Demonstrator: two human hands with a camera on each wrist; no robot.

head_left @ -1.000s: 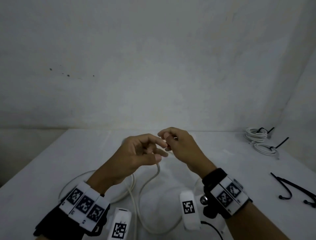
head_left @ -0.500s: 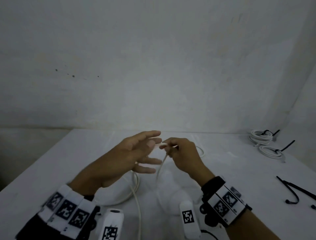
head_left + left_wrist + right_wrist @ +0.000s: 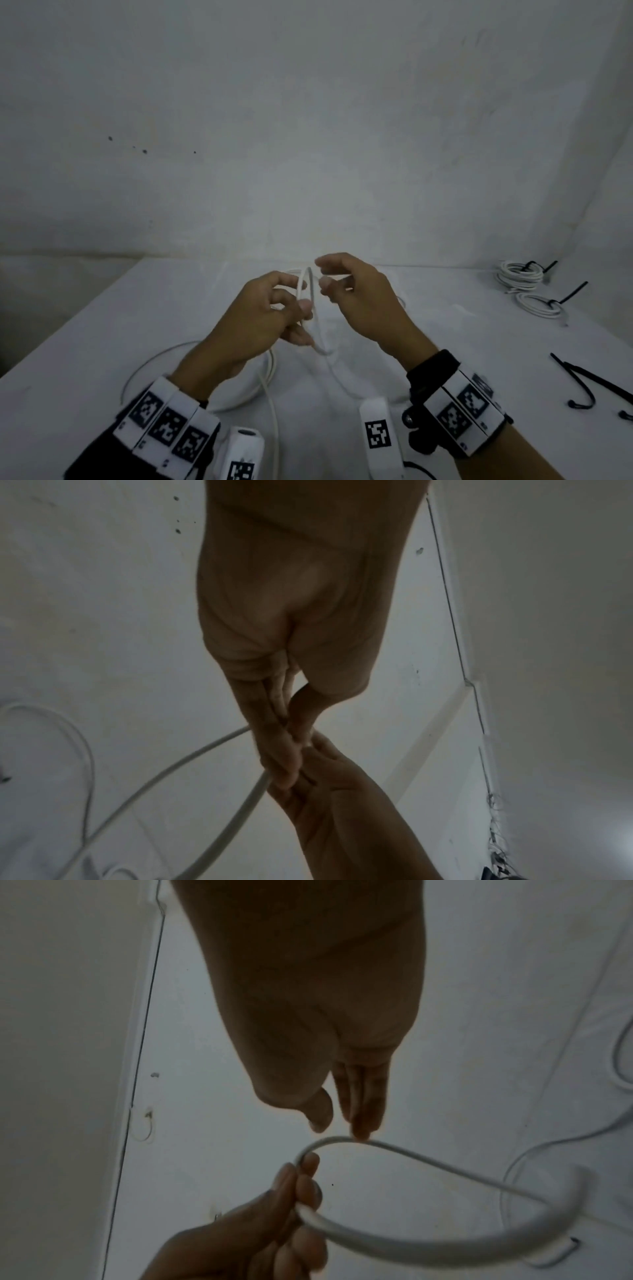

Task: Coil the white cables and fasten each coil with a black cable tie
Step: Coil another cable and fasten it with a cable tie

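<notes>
Just above the white table [image 3: 102, 325], the left hand [image 3: 260, 318] grips a thin white round cable [image 3: 306, 291] with thumb and curled fingers, holding up a narrow loop of it. The loop stands nearly upright, its long axis running from the pinch up and away toward the far wall, with the bend at the top. In the right wrist view the same loop arches from the left fingers [image 3: 304, 1185] up to the tips of the right hand's fingers [image 3: 363, 1118], then runs off to the right and down toward the table.

The right hand [image 3: 363, 301] hovers just beside the top of the loop, thumb and fingers relaxed and slightly parted, grasping nothing; one fingertip seems to touch the bend, though contact is hard to confirm. Below the hands, the rest of the cable trails down and sprawls in wide loose curves over the table in front of the person.

At the far right corner lie two finished coils of white cable [image 3: 520, 274] [image 3: 541, 303], each with a black cable tie [image 3: 570, 291] sticking out. Nearer, at the right edge, several loose black cable ties [image 3: 589, 387] rest on the table, well apart from the hands. Both wrists wear bands with black-and-white square markers [image 3: 164, 421].
</notes>
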